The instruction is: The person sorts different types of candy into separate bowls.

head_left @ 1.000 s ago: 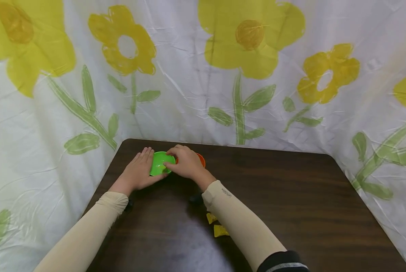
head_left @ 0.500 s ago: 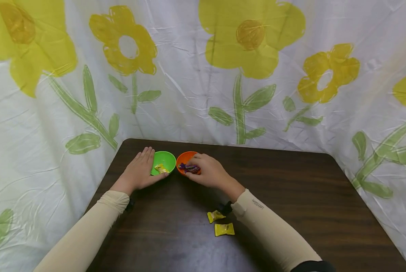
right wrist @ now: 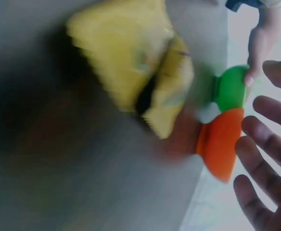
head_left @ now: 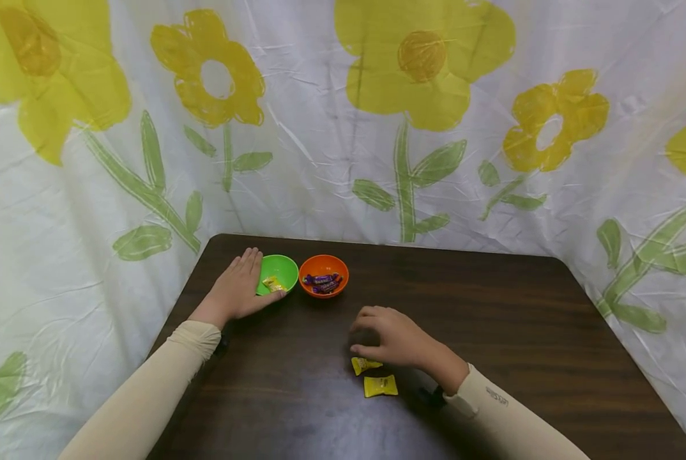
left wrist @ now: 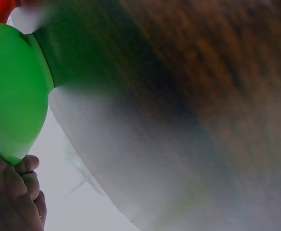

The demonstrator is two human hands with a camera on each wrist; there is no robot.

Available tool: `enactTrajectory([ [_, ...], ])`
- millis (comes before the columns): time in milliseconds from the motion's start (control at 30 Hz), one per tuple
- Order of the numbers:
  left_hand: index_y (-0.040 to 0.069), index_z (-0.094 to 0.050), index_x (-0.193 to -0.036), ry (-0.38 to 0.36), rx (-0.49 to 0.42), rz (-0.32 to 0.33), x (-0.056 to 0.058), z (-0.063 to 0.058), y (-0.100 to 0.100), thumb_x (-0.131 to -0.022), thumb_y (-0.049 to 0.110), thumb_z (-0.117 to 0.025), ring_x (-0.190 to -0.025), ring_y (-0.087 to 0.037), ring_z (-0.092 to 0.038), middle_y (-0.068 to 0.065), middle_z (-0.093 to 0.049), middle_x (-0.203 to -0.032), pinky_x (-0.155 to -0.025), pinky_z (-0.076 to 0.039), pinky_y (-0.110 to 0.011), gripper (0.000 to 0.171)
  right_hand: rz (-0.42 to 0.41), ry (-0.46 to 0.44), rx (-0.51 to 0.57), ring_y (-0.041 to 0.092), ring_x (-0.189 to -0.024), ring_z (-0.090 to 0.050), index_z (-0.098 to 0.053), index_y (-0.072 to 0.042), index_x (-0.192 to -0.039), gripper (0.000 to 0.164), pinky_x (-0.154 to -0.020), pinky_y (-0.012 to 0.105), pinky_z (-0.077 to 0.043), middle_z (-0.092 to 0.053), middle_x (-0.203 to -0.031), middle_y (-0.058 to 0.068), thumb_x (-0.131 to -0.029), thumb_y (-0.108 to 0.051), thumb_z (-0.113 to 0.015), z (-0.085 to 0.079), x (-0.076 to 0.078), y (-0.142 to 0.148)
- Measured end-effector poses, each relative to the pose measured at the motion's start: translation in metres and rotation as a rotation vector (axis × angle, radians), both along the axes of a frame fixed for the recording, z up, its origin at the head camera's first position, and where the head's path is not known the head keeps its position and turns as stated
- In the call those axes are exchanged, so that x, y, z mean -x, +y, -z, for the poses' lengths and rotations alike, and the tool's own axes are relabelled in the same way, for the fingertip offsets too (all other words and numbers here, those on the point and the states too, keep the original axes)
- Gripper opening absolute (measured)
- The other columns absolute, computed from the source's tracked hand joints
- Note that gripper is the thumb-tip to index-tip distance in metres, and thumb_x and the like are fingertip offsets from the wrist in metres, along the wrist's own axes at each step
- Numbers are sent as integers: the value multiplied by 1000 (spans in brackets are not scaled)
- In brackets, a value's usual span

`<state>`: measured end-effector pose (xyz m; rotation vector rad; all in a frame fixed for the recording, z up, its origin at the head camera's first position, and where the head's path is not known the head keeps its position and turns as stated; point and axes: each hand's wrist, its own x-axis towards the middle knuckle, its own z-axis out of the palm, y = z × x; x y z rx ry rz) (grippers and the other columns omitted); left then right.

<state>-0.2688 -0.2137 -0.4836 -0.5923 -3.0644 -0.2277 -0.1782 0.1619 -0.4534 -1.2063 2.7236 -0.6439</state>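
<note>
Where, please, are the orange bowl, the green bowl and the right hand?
Orange bowl (head_left: 323, 266), head view: inner wall.
Green bowl (head_left: 280, 267), head view: inner wall.
Right hand (head_left: 396, 337), head view: back of hand.

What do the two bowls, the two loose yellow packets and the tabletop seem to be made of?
Green bowl and orange bowl: probably plastic, smooth and slightly shiny, judging by the even, saturated colour.
Yellow packets: likely plastic or foil film; the flared ends suggest sealed wrappers.
Tabletop: dark wood-grain streaks with a sheen, so varnished wood or laminate; I cannot tell which.
</note>
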Motion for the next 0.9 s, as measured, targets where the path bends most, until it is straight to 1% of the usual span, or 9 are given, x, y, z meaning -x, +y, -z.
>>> enactTrajectory([
  [167,-14,-21,-163,5,-5,-3,-1,0,1,-99,75,-48,-162,-48,-19,-33,-22,-172,-133,-19,-58,113,17,-29,-7,7,-88,-61,-78,-22,-113,24,-77,27,-55,-69,-105,-7,-97,-40,-78,11,-22,23],
  [233,-14,-21,-163,4,-4,-5,-1,0,0,-100,74,-48,-163,-48,-19,-33,-22,-172,-133,-18,-58,112,37,-39,-13,4,-87,-58,-78,-23,-112,25,-76,25,-54,-68,-104,-9,-96,-43,-79,15,-28,29],
  [367,-14,-21,-163,6,4,-4,-1,-1,-1,-100,75,-47,-163,-48,-18,-33,-22,-172,-133,-18,-58,112,77,-84,-19,2,-88,-58,-78,-25,-110,29,-78,26,-54,-66,-102,-12,-92,-46,-83,20,-38,39],
  [500,-14,-22,-163,11,10,-5,-1,-3,-1,-100,75,-47,-162,-48,-19,-33,-23,-172,-133,-18,-57,112,73,-118,-15,2,-92,-61,-78,-28,-110,28,-81,26,-55,-66,-105,-15,-89,-45,-85,24,-43,44],
  [633,-14,-21,-163,6,6,-6,-1,-3,-1,-100,74,-48,-162,-48,-19,-33,-22,-172,-133,-18,-58,112,59,-125,-13,-1,-93,-61,-77,-30,-109,24,-81,26,-56,-66,-106,-17,-89,-41,-87,28,-46,44],
  [767,-15,-22,-163,4,0,-5,-1,-1,-1,-100,74,-49,-162,-48,-18,-34,-21,-172,-133,-18,-58,112,60,-116,-33,-2,-93,-60,-78,-28,-108,23,-81,27,-57,-66,-106,-17,-88,-36,-87,30,-49,42],
  [900,-14,-22,-163,7,0,-5,-1,0,0,-99,75,-48,-162,-48,-19,-33,-22,-172,-133,-19,-58,112,60,-116,-67,-3,-95,-60,-79,-27,-107,23,-82,28,-58,-67,-106,-17,-87,-36,-87,31,-50,40],
])
